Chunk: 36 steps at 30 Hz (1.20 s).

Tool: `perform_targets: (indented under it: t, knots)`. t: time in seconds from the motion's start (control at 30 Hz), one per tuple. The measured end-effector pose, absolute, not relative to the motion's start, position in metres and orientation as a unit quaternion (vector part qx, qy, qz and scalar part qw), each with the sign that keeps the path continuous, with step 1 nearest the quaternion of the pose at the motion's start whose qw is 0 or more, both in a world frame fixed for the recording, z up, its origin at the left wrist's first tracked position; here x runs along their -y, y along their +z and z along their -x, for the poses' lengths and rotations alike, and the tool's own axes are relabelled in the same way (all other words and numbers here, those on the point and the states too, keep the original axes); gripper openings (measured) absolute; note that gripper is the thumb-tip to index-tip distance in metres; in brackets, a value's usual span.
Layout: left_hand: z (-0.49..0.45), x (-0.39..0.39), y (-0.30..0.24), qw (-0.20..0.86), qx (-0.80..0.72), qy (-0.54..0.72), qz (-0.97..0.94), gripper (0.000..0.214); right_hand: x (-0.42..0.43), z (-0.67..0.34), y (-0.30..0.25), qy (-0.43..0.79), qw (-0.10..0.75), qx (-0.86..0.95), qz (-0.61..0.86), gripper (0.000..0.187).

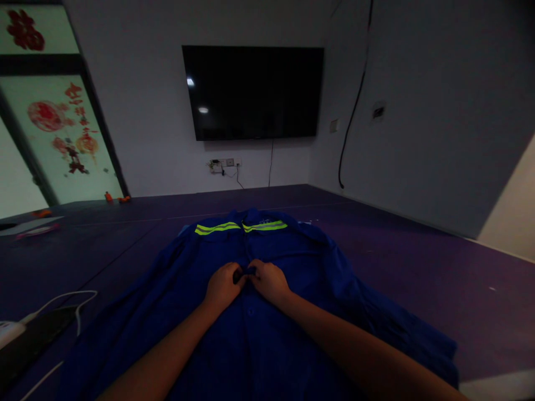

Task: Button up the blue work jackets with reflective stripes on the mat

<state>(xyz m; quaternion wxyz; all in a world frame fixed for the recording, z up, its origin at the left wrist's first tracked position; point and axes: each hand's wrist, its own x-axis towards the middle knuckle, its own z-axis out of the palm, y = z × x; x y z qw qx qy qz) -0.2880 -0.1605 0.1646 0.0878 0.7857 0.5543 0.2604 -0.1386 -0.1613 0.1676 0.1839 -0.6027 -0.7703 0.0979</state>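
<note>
Forearms (334, 334) | blue jacket (284, 351), flat | neon-yellow chest stripes (266, 226) | fingers (258, 269) pinch front

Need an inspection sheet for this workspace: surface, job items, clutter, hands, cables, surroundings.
Surface: purple, with seams.
Job items: blue jacket, spread front up, yellow-green stripes across the chest; a button shows below the hands.
Clutter: small orange items near the door; white block at left edge, too dim to identify.
Hands: left hand and right hand pinch the jacket's front, close together.
Cables: white cable at left, beside the jacket; black cable hanging down the right wall.
Surroundings: dim room; dark TV on the back wall.
</note>
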Motion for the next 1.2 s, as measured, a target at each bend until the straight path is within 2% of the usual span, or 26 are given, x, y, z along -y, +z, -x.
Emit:
perform_targets:
  t: [1.2]
  knots:
    - [0.2874, 0.1611, 0.1656, 0.087, -0.564, 0.242, -0.785, 0.011, 0.1599, 0.1369, 0.1672, 0.11, 0.183, 0.779, 0.59, 0.023]
